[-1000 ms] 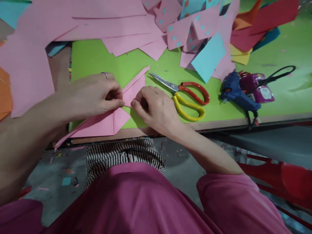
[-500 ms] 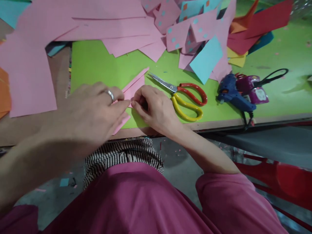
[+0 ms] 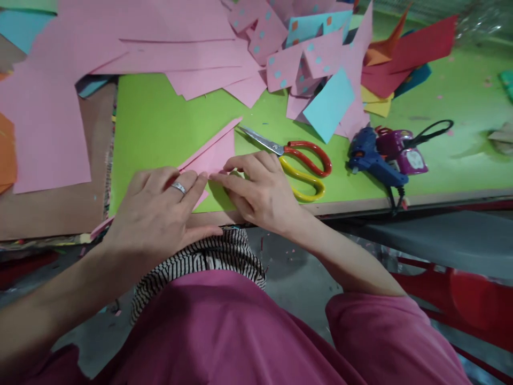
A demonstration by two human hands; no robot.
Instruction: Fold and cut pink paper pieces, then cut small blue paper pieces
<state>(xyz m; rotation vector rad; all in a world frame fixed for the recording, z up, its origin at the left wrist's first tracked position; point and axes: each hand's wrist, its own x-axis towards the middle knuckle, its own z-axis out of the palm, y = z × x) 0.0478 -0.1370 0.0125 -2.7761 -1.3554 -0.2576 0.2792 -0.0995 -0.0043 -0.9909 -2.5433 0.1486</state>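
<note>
A folded piece of pink paper (image 3: 214,152) lies on the green work surface in front of me, with a narrow folded strip along its upper slanted edge. My left hand (image 3: 154,206) rests on its lower left part, fingertips pressing it down and thumb stretched out beyond the table edge. A ring is on one finger. My right hand (image 3: 264,190) touches the paper's lower corner with an outstretched index finger; the other fingers are bent and apart. Scissors (image 3: 280,149) with one red and one yellow handle lie just beyond my right hand, blades partly apart.
Large pink sheets (image 3: 188,53) cover the back left. Dotted pink pieces (image 3: 284,67) and a light blue sheet (image 3: 331,104) lie behind the scissors. On the right are a blue glue gun (image 3: 374,158), a purple object (image 3: 401,149) and red paper (image 3: 401,59).
My left hand has shifted down and spread out its thumb. My right hand has gone from a pinch at the paper's corner to an outstretched index finger. The camera view has shifted slightly.
</note>
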